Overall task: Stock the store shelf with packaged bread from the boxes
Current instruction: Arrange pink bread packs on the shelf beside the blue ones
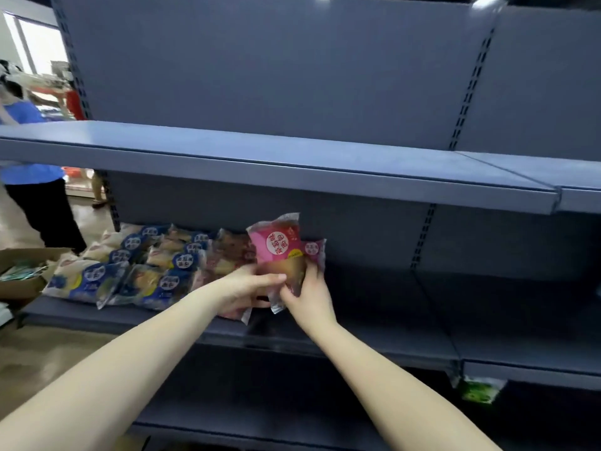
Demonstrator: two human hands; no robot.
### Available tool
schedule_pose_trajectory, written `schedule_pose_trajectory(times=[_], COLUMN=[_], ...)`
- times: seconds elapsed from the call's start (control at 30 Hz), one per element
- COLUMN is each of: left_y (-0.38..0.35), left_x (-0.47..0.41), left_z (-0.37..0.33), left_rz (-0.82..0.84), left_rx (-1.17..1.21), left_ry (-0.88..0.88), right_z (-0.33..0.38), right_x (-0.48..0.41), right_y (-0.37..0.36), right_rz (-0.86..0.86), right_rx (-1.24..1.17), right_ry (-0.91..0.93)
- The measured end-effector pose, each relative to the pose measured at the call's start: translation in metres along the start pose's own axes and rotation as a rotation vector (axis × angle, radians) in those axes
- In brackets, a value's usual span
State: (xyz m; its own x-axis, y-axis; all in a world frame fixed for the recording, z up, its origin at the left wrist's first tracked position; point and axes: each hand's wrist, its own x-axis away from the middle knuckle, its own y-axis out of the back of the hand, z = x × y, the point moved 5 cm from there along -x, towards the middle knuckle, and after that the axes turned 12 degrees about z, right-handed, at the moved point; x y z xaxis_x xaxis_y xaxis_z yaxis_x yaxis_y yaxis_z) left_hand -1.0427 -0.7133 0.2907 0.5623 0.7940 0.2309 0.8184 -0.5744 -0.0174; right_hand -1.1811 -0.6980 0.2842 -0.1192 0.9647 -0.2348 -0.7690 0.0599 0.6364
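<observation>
Arms: two bare arms are reaching up from the bottom edge toward the middle shelf (374, 336).
Left hand (242, 289): it is curling its fingers around the left side of a pink bread pack (279, 247), with the thumb lying across the front.
Right hand (310, 292): it is gripping the right side and bottom of the same pack, fingers wrapping round it.
Pink bread pack: it is standing up on the middle shelf, tipping a little to the left, between both hands.
Second pink pack (314, 252): it is peeking out just behind the first one, on the right.
Blue bread packs (136, 271): they are lying in rows on the left part of the same shelf, touching each other.
Reddish packs (227, 255): they are sitting between the blue ones and the hands.
Box (22, 281): an open brown box is sitting at the far left, beside the shelf.
Top shelf (260, 161): it is hanging above the bread.
Other person (31, 177): someone in a blue top is standing far off on the left.
</observation>
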Motion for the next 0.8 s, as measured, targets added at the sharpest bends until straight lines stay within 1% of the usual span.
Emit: schedule_pose_trajectory(times=[0.1, 0.17, 0.23, 0.27, 0.33, 0.4, 0.47, 0.5, 0.57, 0.67, 0.7, 0.73, 0.8], left_y=[-0.023, -0.030, -0.030, -0.030, -0.028, -0.024, -0.026, -0.028, -0.037, -0.042, -0.039, -0.035, -0.021], left_x=[-0.018, -0.027, -0.036, -0.038, -0.043, -0.047, -0.046, -0.046, -0.044, -0.044, -0.044, -0.044, -0.044], left_z=[-0.001, -0.005, -0.007, -0.008, -0.008, -0.005, -0.002, 0.000, 0.004, 0.010, 0.011, 0.010, 0.003], left_rz=[-0.008, -0.017, -0.035, -0.041, -0.038, -0.023, 0.017, 0.047, 0.109, 0.186, 0.188, 0.168, 0.041], left_rx=[-0.079, -0.165, -0.309, -0.371, -0.422, -0.483, -0.591, -0.634, -0.665, -0.709, -0.726, -0.750, -0.848], left_ry=[-0.006, 0.011, 0.030, 0.029, 0.049, 0.120, 0.213, 0.252, 0.314, 0.363, 0.365, 0.353, 0.248], right_z=[-0.012, -0.024, -0.039, -0.044, -0.046, -0.046, -0.045, -0.043, -0.041, -0.043, -0.045, -0.045, -0.047], right_x=[0.016, 0.026, 0.034, 0.037, 0.041, 0.041, 0.040, 0.041, 0.039, 0.035, 0.033, 0.030, 0.022], right_y=[0.010, 0.022, 0.036, 0.045, 0.064, 0.071, 0.067, 0.063, 0.051, 0.027, 0.020, 0.014, 0.008], right_rz=[0.091, 0.185, 0.238, 0.194, 0.013, -0.045, 0.043, 0.115, 0.210, 0.205, 0.212, 0.214, 0.241], right_rx=[-0.017, 0.054, 0.241, 0.349, 0.582, 0.814, 1.010, 1.064, 1.122, 1.129, 1.125, 1.111, 1.089], right_ry=[-0.004, 0.031, 0.043, 0.054, 0.154, 0.263, 0.394, 0.415, 0.384, 0.394, 0.388, 0.370, 0.253])
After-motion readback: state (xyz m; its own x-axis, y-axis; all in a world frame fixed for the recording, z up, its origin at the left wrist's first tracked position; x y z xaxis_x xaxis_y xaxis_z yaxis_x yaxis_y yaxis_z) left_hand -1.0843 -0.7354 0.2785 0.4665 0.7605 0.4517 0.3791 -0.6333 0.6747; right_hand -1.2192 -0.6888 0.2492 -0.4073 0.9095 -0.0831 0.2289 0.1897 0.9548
